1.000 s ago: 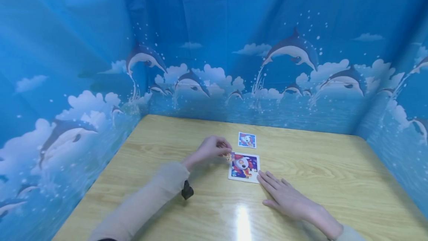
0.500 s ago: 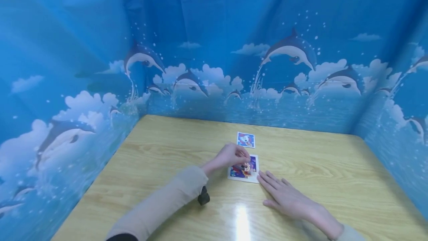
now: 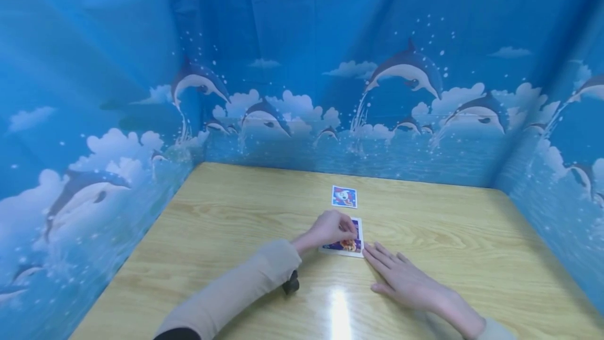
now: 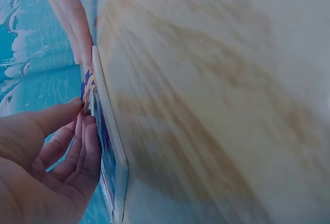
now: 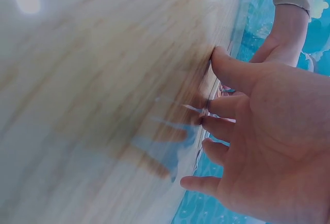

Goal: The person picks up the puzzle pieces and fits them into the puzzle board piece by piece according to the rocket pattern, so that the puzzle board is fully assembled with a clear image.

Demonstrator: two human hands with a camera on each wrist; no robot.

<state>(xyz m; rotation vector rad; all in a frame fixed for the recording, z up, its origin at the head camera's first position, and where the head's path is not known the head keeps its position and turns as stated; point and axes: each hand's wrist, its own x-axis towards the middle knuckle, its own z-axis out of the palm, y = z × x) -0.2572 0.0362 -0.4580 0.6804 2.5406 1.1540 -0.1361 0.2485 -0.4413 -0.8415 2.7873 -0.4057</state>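
Observation:
My left hand (image 3: pixel 332 228) is over the jigsaw puzzle board (image 3: pixel 360 243), covering much of its picture. In the left wrist view the thumb and fingers pinch a small colourful puzzle piece (image 4: pixel 88 86), tilted against the board's surface near its right side. The board has a white frame and a dark purple picture with orange shapes. My right hand (image 3: pixel 401 279) lies with straight, spread fingers on the table, fingertips right at the board's right edge.
A small square picture card (image 3: pixel 344 197) with a white figure lies just behind the board. The wood-grain table (image 3: pixel 448 230) ends at a blue dolphin-print curtain (image 3: pixel 302 67) at the back and sides.
My left hand has carried the puzzle piece from the board's left edge rightward over the picture and lowered it towards the lower right. The right hand stays put.

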